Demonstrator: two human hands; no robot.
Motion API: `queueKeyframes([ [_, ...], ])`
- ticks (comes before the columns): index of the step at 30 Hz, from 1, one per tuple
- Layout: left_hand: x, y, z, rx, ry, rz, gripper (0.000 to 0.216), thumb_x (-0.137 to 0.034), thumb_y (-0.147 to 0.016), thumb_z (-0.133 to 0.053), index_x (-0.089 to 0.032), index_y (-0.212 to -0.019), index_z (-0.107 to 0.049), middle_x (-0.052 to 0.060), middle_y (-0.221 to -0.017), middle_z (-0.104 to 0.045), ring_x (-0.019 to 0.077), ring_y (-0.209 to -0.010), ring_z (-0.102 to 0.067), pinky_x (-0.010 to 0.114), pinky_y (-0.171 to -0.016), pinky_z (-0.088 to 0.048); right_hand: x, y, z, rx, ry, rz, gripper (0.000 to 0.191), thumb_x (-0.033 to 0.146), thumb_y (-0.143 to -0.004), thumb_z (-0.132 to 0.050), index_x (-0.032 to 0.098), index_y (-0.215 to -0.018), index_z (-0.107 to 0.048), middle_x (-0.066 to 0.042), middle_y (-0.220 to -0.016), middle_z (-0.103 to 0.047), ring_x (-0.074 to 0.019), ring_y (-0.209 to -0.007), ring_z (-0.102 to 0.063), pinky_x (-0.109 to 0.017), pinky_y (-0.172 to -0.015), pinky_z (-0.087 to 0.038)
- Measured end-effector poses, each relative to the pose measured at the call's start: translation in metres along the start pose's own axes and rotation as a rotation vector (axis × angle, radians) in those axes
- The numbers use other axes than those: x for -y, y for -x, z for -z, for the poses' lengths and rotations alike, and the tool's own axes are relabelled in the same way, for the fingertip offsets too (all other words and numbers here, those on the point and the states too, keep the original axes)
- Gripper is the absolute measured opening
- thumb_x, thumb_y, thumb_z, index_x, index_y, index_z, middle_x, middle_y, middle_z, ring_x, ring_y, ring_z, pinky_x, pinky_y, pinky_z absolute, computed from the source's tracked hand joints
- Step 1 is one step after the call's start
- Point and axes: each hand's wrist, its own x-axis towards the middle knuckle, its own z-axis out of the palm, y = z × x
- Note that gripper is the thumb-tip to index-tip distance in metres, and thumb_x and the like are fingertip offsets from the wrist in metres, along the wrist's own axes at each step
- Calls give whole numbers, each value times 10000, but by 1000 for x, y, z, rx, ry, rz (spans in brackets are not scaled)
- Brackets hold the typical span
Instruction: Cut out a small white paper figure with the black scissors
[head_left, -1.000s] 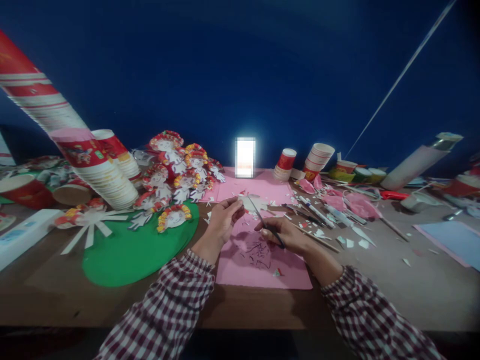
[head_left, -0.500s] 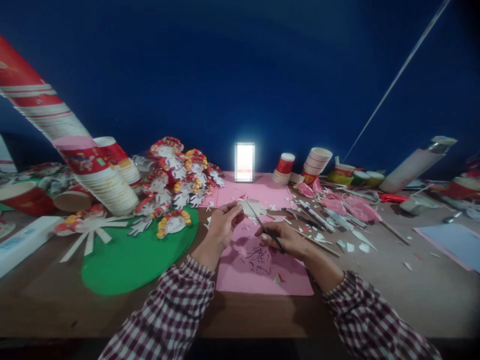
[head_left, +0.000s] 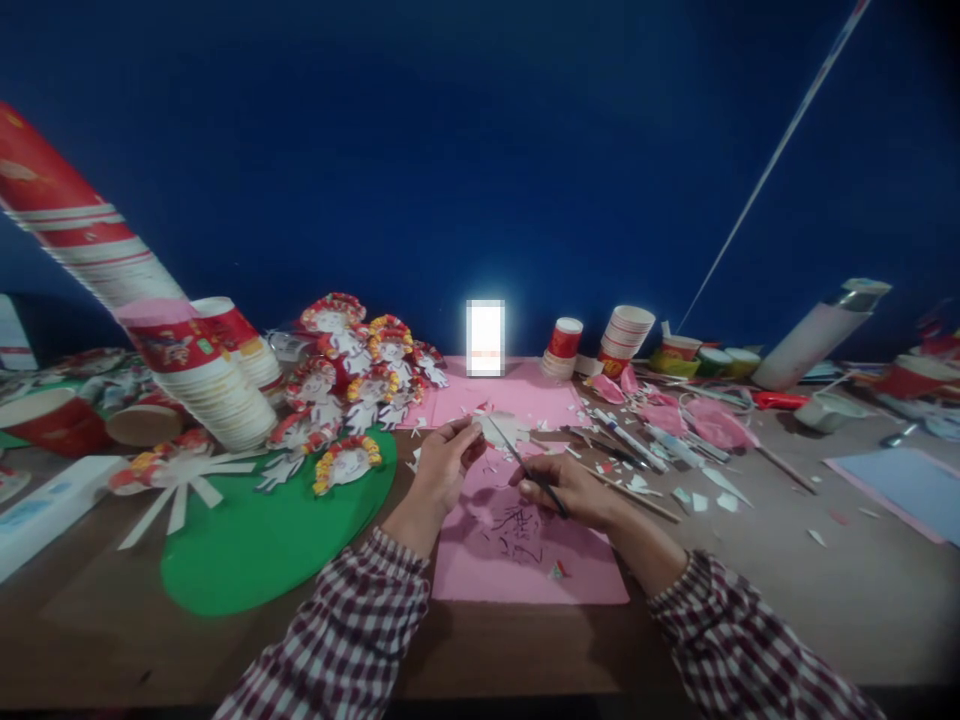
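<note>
My left hand (head_left: 448, 460) is closed in a pinch, with a small pale paper piece (head_left: 478, 421) just showing at the fingertips. My right hand (head_left: 564, 487) is wrapped round what looks like a pair of scissors (head_left: 504, 438), with a thin metal blade and black handle. The blade slants up and left, its tip close to the left fingertips. Below both hands lies a pink sheet (head_left: 465, 575) with dark handwriting and a small red-and-white scrap (head_left: 559, 570). Behind the blade is a whitish flat piece (head_left: 514, 428) among white scraps.
On the left, paper-doll cut-outs (head_left: 364, 395) are heaped by a green mat (head_left: 277, 550) and tall stacked paper cups (head_left: 217, 390). A bright pixelated rectangle (head_left: 486, 338) stands at the back. Markers (head_left: 630, 440), sticks and paper scraps lie to the right, beside a blue sheet (head_left: 904, 490).
The whole view has shifted slightly, so things sit a little lower. Both hands keep nearly the same pose, with the blade still close to the left fingertips.
</note>
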Motion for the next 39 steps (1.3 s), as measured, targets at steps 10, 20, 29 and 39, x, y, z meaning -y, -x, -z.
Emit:
queueKeyframes([
  [10,-2,3,-2,-9,20,12,236,-140,-571,-775,-113,-771,-653,24,-674,-654,82,-605,-607,190,-612,-496,1,0,0,5,39,38,397,512,-772,-609,119,-828,-614,31,-593,-473,-59,-469,-394,-174,-433,-332],
  [20,0,0,0,-12,19,2,250,-153,-564,-782,-108,-775,-655,29,-695,-657,81,-613,-603,203,-626,-499,1,-1,0,-6,55,41,382,496,-782,-602,115,-810,-608,23,-600,-474,-69,-497,-409,-170,-442,-338],
  [29,-1,0,-1,-10,32,12,288,-163,-530,-805,-109,-770,-655,22,-672,-655,75,-598,-599,193,-611,-505,1,-1,-1,-7,31,37,373,482,-777,-613,110,-792,-608,30,-570,-464,-59,-452,-385,-171,-419,-335],
  [39,-1,0,-1,-22,30,19,271,-145,-543,-783,-109,-776,-650,15,-650,-651,73,-577,-594,193,-600,-502,3,-2,0,-13,41,16,401,501,-756,-622,101,-796,-626,23,-580,-479,-61,-458,-396,-170,-419,-334],
])
